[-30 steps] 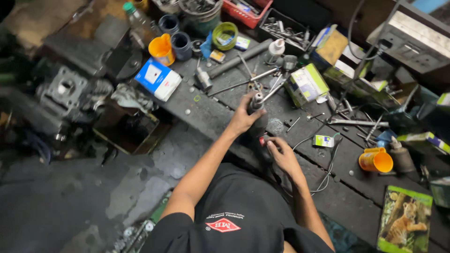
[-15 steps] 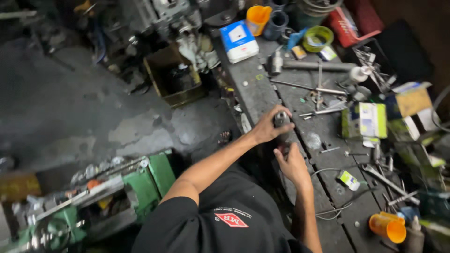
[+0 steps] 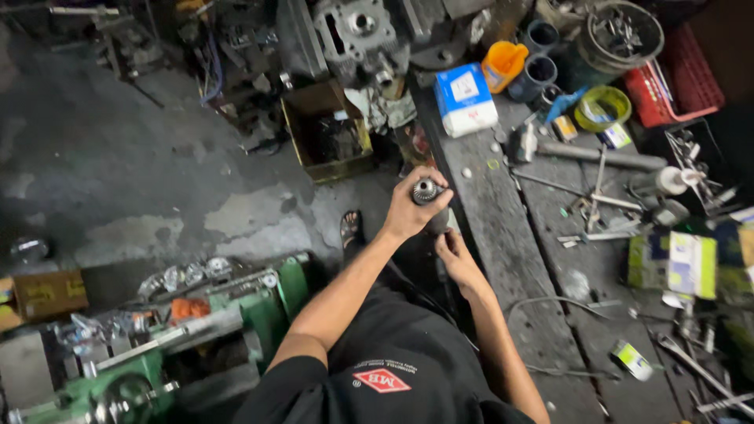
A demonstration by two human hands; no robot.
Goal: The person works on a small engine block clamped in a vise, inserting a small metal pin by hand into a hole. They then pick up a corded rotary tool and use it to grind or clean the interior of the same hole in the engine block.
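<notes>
Head view — left hand [image 3: 412, 210] is closed around a metal drill chuck [image 3: 426, 190], toothed end facing up, held just off the near edge of the worktop [image 3: 503, 259]. Right hand [image 3: 458, 261] sits just below and right of it, fingers curled onto the dark body under the chuck; how tight that grip is, cannot tell — the body is mostly hidden by both hands. A sandalled foot [image 3: 350, 228] shows on the floor just left of the left hand. Beyond the hands: blue-and-white box [image 3: 466, 98] on the worktop, orange cup [image 3: 503, 64] next to it, yellow-green tape roll [image 3: 602, 108] further right. Open cardboard box [image 3: 326, 129] lies up-left of the hands. Green lathe [image 3: 196, 330] sits well left of the left forearm. Loose wrenches and rods lie right of the right hand.
</notes>
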